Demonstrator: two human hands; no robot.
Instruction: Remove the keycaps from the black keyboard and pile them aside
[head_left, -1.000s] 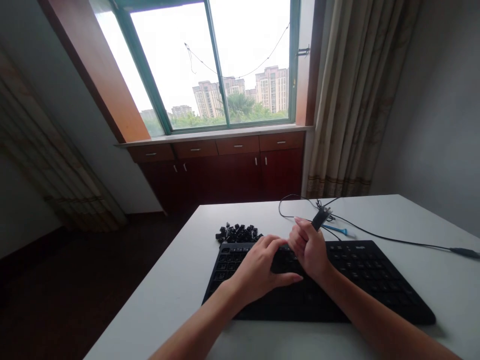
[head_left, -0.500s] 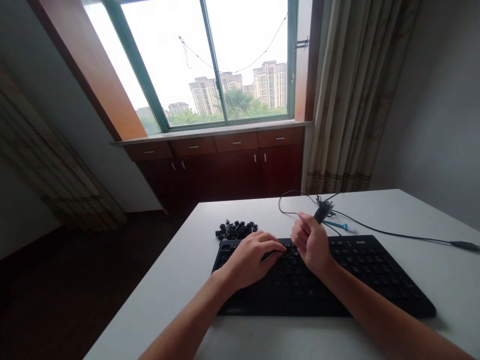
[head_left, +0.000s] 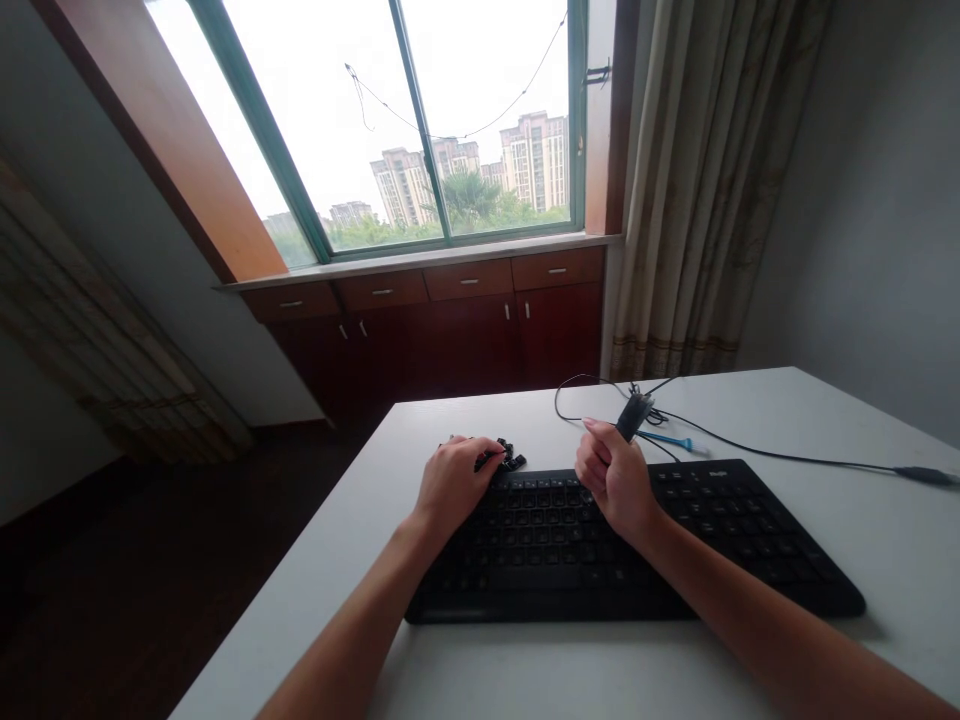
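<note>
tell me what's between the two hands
In the head view, only the keyboard: its upper key rows span the gap between the left hand, at the loose keycaps, and the right hand holding a black tool.

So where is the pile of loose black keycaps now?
In the head view the keycaps lie on the white table just beyond the keyboard, at its far left corner, partly under the left hand.

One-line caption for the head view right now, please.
Left hand on the loose keycap pile beside a black keyboard; right hand loosely curled above it.
</note>
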